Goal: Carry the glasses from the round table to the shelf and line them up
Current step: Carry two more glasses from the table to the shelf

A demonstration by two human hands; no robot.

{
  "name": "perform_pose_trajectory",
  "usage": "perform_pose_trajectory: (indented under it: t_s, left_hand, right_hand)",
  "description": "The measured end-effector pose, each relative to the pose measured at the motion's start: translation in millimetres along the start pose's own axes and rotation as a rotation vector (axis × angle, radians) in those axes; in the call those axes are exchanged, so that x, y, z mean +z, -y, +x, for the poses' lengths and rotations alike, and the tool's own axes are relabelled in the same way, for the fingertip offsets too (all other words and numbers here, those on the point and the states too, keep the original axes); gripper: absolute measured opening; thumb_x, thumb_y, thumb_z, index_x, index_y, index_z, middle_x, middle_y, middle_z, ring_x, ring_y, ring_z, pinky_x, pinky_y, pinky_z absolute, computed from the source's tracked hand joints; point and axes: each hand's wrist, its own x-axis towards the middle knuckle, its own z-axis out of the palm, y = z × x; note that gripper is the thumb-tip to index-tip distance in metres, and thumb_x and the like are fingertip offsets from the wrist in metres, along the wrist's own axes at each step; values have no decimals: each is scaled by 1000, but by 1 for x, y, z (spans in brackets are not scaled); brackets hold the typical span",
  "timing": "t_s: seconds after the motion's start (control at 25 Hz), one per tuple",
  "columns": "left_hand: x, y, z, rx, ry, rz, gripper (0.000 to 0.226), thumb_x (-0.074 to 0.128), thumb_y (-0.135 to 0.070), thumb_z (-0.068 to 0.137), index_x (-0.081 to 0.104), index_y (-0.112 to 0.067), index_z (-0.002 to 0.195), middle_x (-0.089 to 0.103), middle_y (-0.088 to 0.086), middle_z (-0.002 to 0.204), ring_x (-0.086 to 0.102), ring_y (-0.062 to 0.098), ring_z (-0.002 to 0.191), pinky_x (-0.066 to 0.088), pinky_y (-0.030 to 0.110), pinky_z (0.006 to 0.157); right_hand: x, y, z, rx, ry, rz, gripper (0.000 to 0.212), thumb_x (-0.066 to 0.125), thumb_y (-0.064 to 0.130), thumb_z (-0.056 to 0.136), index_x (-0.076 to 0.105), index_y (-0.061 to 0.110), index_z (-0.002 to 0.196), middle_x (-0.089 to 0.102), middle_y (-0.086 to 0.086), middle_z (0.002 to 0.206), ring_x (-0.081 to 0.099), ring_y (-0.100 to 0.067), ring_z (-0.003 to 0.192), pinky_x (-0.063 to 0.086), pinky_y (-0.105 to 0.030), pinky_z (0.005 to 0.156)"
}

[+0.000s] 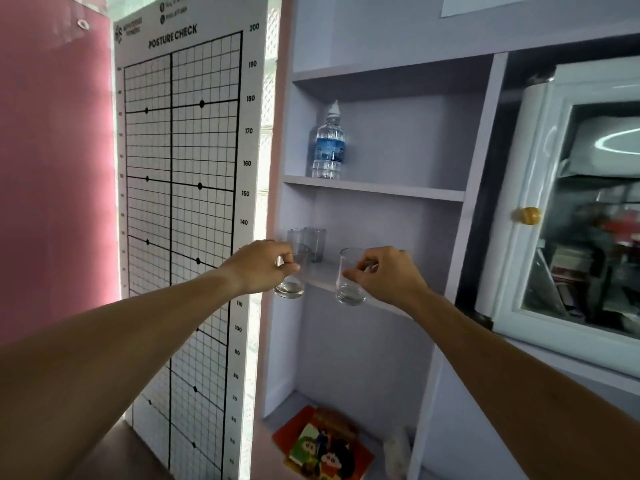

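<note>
At centre frame, the left hand [258,266] and right hand [388,271] each pinch a clear glass, left glass [292,275] and right glass [351,277], at the shelf [388,306] edge. This looks like the placing step; next, set both down beside the two glasses [308,240] behind.

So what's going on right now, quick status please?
Left hand grips one glass, right hand another glass, both at the shelf edge. Two glasses already at the back left. Nothing blocking.

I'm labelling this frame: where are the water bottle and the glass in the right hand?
water bottle [328,147], head view, on its blue label.
glass in the right hand [349,285], head view, lower wall.
</note>
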Motion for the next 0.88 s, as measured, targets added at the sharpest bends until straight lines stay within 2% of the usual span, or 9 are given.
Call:
perform_pose_trajectory:
  t_s: [0.16,0.28,0.44,0.56,0.72,0.88]
  left_hand:
    - [11,16,49,47,18,-28,17,63,-37,92,59,-23,83,65,-2,92,61,19,86,48,33,79]
    - [20,21,76,75,12,-17,17,64,-35,93,62,-18,88,61,-5,87,59,17,84,45,30,74]
    - [34,29,105,74,11,-15,17,64,-36,92,60,-21,85,65,-4,85,60,18,83,47,31,77]
    - [45,35,118,76,4,-18,17,65,-36,92,60,-22,83,62,-9,76,59,16,77,45,29,71]
    - [55,40,131,71,11,-10,19,66,-36,91,59,-24,78,59,-10,73,58,14,72,46,28,71]
    - [59,40,136,89,1,-28,19,67,-38,90,59,-22,82,59,-8,75,58,13,75,43,26,68]
  right_hand:
    - [17,-11,42,48,-34,-10,20,77,47,80,71,28,77,71,5,85,64,-15,85,51,-26,75]
    - [28,-21,66,56,-30,-10,18,76,43,81,75,25,83,68,7,85,61,-12,85,44,-22,73]
    - [43,-35,97,50,-33,-1,17,76,44,79,73,28,75,67,9,80,63,-13,85,47,-23,75]
    - [53,-45,115,57,-18,22,18,76,47,78,69,31,73,67,10,82,63,-13,85,48,-24,74]
    - [65,-55,138,64,-12,96,26,77,47,77,67,27,91,67,4,94,64,-15,89,50,-25,75]
    - [76,-56,153,57,-1,148,41,77,42,79,60,22,111,62,0,106,61,-20,96,50,-28,78]
